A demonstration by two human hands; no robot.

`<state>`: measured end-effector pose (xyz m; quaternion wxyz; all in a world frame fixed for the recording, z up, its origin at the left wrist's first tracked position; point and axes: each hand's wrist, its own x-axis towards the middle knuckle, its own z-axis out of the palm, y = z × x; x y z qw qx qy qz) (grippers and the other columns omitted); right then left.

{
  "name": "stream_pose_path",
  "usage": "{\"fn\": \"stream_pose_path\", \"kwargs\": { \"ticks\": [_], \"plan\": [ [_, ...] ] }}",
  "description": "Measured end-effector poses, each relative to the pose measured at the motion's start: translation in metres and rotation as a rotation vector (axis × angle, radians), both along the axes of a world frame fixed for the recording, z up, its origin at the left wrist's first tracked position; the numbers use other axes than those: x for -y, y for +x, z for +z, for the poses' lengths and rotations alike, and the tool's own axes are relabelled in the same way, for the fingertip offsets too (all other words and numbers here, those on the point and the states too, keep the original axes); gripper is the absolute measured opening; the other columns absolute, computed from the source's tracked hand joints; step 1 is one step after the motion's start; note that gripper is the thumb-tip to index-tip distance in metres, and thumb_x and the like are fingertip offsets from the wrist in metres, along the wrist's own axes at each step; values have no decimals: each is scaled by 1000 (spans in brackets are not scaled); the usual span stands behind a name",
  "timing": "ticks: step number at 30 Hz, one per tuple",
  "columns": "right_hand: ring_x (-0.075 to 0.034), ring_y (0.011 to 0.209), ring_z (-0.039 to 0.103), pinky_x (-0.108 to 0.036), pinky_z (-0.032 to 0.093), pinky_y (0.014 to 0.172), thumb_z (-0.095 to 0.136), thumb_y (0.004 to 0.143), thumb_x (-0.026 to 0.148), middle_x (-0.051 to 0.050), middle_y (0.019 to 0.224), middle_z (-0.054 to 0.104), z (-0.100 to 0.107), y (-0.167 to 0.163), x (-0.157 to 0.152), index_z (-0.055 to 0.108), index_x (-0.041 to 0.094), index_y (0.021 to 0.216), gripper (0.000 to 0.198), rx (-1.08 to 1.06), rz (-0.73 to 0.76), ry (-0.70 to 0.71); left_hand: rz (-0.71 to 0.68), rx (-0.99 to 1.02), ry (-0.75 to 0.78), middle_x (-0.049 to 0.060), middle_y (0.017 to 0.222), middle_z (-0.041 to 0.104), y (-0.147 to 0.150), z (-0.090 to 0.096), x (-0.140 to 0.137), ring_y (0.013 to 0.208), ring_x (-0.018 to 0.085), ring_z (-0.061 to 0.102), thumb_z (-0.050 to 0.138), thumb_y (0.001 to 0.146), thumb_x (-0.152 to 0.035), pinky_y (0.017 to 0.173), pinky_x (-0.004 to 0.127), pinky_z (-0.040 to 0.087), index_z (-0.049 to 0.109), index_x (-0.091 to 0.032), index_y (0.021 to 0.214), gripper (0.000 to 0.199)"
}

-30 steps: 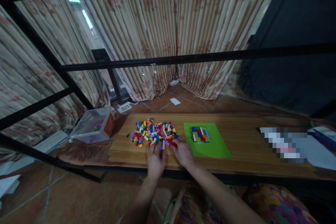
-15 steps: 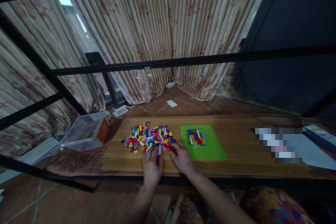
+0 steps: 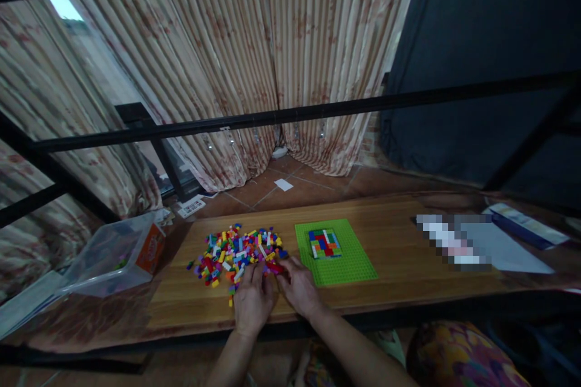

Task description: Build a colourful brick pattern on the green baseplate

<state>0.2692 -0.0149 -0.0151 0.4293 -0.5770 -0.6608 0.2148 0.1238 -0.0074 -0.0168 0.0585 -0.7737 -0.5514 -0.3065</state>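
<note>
A loose pile of small toy building bricks (image 3: 240, 248) in many colours lies on the wooden board. My left hand (image 3: 254, 302) is at the pile's near edge, fingers curled down among the bricks; what its fingertips hold, if anything, is hidden. Close beside it on the right, my right hand (image 3: 300, 287) has thumb and fingers closed on a red brick (image 3: 275, 268). Right of the pile lies a green baseplate (image 3: 354, 263), bearing a flat square patch of joined bricks (image 3: 325, 244) in red, blue, white, green and orange.
A clear plastic box (image 3: 113, 254) with an orange label stands left of the wooden board (image 3: 399, 242). At the right lie a white sheet (image 3: 512, 248) and a pixelated patch. A black metal bar (image 3: 254, 121) crosses in front of the curtains (image 3: 227, 60).
The view has swung a little to the right, so the board appears further left. Both hands stay at the pile's near edge, now closer together around the red brick.
</note>
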Motion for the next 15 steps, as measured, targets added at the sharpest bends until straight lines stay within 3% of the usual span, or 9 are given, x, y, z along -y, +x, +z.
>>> {"fn": "stream_pose_path", "kwargs": {
  "ticks": [15],
  "plan": [
    [-19,96,61,-30,48,87,51,79,7,-6,102,62,3,-1,1,62,21,109,35,-26,26,29,-27,-20,49,8,106,65,1,3,2,92,20,65,45,90,-25,75,30,55,59,-18,112,27]
  ]
}}
